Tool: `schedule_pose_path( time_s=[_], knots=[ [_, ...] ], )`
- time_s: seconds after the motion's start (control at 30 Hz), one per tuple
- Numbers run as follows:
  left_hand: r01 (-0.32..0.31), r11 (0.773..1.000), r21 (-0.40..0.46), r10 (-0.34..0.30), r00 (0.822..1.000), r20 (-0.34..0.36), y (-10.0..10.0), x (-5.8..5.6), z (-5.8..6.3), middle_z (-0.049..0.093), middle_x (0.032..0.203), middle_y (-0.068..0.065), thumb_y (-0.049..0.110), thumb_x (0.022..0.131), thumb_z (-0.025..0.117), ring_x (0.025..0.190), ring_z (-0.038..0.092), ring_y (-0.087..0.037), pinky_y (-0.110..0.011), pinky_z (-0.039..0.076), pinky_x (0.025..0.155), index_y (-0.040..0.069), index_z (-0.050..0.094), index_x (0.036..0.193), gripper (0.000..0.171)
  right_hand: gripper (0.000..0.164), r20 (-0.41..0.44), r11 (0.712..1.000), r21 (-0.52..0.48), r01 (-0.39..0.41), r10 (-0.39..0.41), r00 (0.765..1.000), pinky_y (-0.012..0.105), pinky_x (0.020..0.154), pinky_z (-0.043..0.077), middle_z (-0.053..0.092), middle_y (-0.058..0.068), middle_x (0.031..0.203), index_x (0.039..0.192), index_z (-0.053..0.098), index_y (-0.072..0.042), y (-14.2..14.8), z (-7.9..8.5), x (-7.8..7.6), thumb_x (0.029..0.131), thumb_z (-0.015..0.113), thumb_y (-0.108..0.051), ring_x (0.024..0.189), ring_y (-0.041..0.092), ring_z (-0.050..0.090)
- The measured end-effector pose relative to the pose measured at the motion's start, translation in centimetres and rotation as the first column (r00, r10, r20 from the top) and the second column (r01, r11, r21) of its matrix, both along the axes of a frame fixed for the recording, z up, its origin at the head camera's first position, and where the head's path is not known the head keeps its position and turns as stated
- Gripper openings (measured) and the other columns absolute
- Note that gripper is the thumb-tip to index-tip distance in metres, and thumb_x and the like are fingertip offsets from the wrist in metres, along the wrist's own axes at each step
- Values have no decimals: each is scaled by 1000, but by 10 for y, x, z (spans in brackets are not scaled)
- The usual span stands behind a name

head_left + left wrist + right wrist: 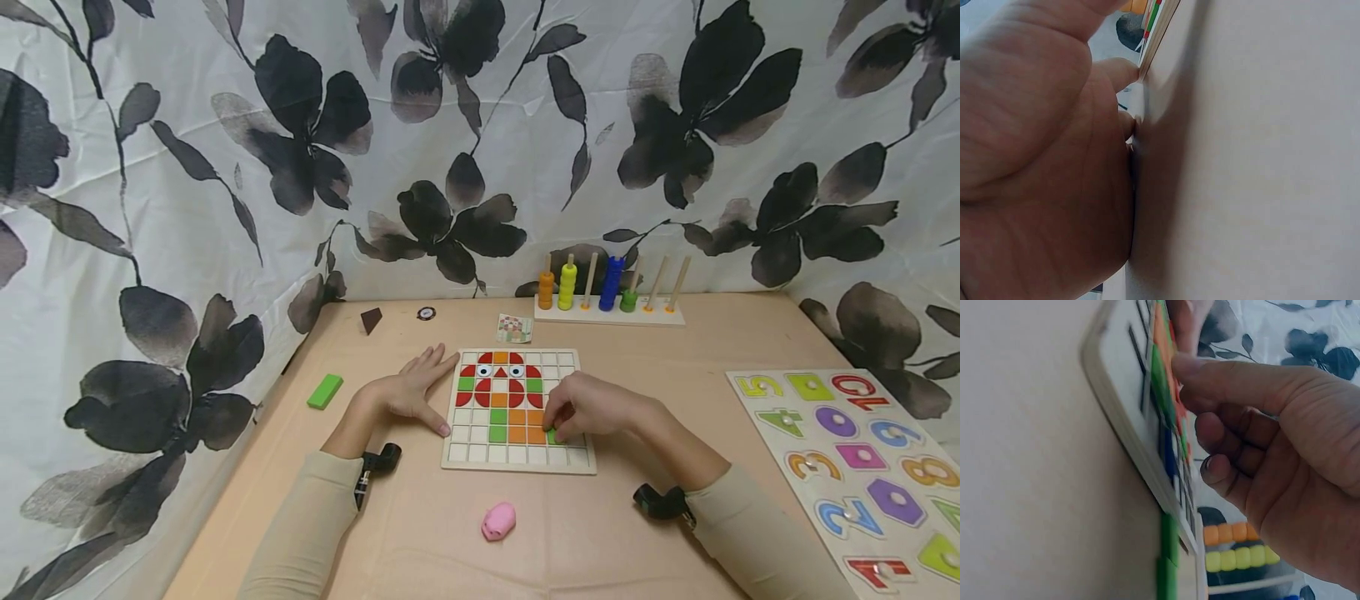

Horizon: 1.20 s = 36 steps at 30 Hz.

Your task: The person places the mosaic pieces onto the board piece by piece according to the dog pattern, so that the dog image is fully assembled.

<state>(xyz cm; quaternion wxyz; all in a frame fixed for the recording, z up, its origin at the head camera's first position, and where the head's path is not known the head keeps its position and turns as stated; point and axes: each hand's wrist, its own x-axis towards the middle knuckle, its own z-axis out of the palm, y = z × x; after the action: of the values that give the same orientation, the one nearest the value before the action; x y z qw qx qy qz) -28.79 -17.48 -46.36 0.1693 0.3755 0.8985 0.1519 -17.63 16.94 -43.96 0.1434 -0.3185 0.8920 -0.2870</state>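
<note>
A white grid board lies on the table, with red, green and orange tiles forming a pattern with two eyes. My left hand rests beside the board's left edge, fingers spread and thumb at the edge. In the left wrist view its palm lies close along the tabletop. Over the right part of the board, my right hand has its fingers curled and pinches a green tile beside the orange tiles. In the right wrist view, the thumb and index fingertips meet at the green tile.
Behind the board are a small picture card and a peg stacker with coloured beads. A number puzzle lies at right. Left are a green block and a dark triangular piece. A pink toy sits in front.
</note>
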Motion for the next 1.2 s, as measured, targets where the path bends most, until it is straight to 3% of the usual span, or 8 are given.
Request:
schedule_pose_path(
  time_s=[0.23,0.33,0.47,0.57,0.8,1.2],
  knots=[
    [-9,1000,-5,9,1000,12,1,1,1,-10,161,-11,71,56,78,147,-12,-30,-55,1,116,24,7,156,132,25,-116,986,-105,130,-142,983,29,70,51,68,-1,94,110,72,-19,27,17,-4,85,74,-19,81,15,57],
    [-10,1000,-9,10,1000,12,1,0,0,-10,161,-11,72,55,78,147,-13,-30,-54,1,116,24,7,156,132,25,-105,970,-134,202,-216,971,32,75,52,68,2,103,110,71,-24,43,20,-7,85,74,-20,86,16,58],
    [-11,1000,-14,11,1000,12,0,0,0,-11,161,-11,72,55,78,146,-13,-29,-54,1,116,24,7,156,132,27,-68,959,-140,247,-258,964,35,78,51,68,1,103,110,70,-19,62,14,-14,84,75,-18,88,18,58],
    [-11,1000,-11,11,1000,15,0,0,0,-11,161,-11,73,55,77,146,-13,-29,-53,1,116,25,6,156,133,26,-35,966,-133,222,-228,973,33,75,51,68,2,96,108,71,-11,71,6,-18,82,76,-13,84,21,58],
    [-16,1000,-6,16,1000,13,1,0,0,-10,161,-11,72,55,78,147,-13,-30,-54,0,116,25,7,156,132,19,89,981,-88,176,-168,982,24,63,47,62,1,79,95,69,-11,75,-12,-25,79,79,-11,74,18,55],
    [-8,1000,10,8,1000,20,2,1,1,-10,161,-13,68,57,79,146,-12,-32,-56,0,115,22,8,156,131,15,83,974,-12,226,-224,971,25,64,47,62,0,78,93,70,-15,78,-14,-25,81,77,-10,74,17,55]
  ],
)
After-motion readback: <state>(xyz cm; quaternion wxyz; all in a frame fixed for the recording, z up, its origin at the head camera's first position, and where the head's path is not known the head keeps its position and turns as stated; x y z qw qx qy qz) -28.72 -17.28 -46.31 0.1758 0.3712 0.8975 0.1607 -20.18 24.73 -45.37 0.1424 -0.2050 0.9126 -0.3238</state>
